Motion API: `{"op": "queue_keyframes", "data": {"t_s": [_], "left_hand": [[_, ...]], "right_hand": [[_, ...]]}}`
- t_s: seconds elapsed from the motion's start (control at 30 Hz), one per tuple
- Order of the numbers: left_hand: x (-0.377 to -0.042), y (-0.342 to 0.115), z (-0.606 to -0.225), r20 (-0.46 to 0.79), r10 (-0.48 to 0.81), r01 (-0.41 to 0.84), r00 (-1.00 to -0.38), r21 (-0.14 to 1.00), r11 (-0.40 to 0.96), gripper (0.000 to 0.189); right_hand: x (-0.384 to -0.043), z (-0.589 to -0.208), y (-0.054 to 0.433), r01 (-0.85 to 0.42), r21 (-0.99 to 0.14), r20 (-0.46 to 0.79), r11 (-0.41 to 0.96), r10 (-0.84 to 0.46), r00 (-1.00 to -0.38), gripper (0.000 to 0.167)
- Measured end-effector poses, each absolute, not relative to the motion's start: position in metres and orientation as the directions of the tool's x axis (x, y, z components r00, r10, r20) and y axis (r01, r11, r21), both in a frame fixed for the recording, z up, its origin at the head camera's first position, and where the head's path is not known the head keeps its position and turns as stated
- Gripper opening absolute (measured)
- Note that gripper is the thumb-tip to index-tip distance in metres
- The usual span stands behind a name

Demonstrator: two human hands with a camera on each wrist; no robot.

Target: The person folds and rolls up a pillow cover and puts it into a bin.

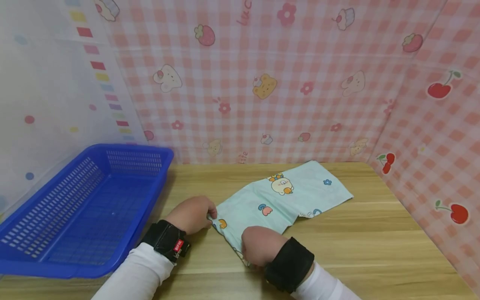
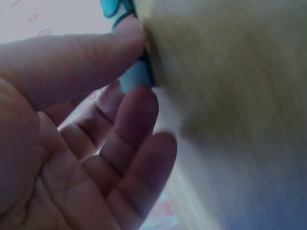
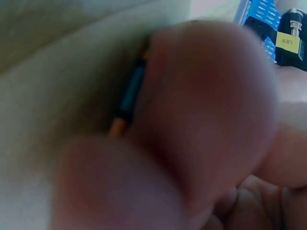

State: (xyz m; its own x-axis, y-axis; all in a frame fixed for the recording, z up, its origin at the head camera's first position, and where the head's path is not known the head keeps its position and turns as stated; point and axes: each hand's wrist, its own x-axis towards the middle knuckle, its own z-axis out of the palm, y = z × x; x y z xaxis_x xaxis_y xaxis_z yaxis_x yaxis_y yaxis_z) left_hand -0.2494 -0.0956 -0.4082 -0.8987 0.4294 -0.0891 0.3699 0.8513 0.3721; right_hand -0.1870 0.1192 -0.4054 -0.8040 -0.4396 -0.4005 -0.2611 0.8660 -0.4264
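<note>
A mint-green cloth [image 1: 285, 196] with cartoon bears and flowers lies slantwise on the wooden table, its far end flat and its near end slightly rumpled. At its left corner my left hand [image 1: 193, 214] pinches the edge between thumb and fingertips. The left wrist view shows the thumb of that hand [image 2: 72, 120] over a narrow strip of the cloth [image 2: 136, 76]. Lower down, my right hand [image 1: 262, 246] grips the near corner, its fingers curled. Close up in the right wrist view, the fingers of the right hand [image 3: 206, 105] hide most of the cloth there.
A blue plastic basket [image 1: 129, 246] with slotted walls stands on the left of the table, close to my left forearm. Pink checked sheeting [image 1: 240, 75] hangs behind and to the right of the wooden table [image 1: 360, 254]. Pale dotted sheeting [image 1: 45, 83] hangs on the left.
</note>
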Motion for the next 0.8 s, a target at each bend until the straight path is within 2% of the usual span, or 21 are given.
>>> {"op": "queue_keyframes", "data": {"t_s": [0.2, 0.53, 0.8], "left_hand": [[-0.253, -0.092, -0.412, -0.082, 0.432, 0.383, -0.898, 0.337, 0.860, 0.018], [-0.252, -0.092, -0.409, -0.070, 0.441, 0.392, -0.895, 0.349, 0.851, 0.021], [-0.255, -0.090, -0.411, -0.140, 0.413, 0.345, -0.900, 0.352, 0.870, 0.021]], "right_hand": [[-0.187, -0.404, 0.118, -0.275, -0.383, -0.365, 0.882, -0.418, -0.832, 0.022], [-0.174, -0.403, 0.106, -0.392, -0.242, -0.268, 0.887, -0.449, -0.852, 0.021], [-0.169, -0.404, 0.102, -0.403, -0.205, -0.268, 0.892, -0.447, -0.853, 0.021]]}}
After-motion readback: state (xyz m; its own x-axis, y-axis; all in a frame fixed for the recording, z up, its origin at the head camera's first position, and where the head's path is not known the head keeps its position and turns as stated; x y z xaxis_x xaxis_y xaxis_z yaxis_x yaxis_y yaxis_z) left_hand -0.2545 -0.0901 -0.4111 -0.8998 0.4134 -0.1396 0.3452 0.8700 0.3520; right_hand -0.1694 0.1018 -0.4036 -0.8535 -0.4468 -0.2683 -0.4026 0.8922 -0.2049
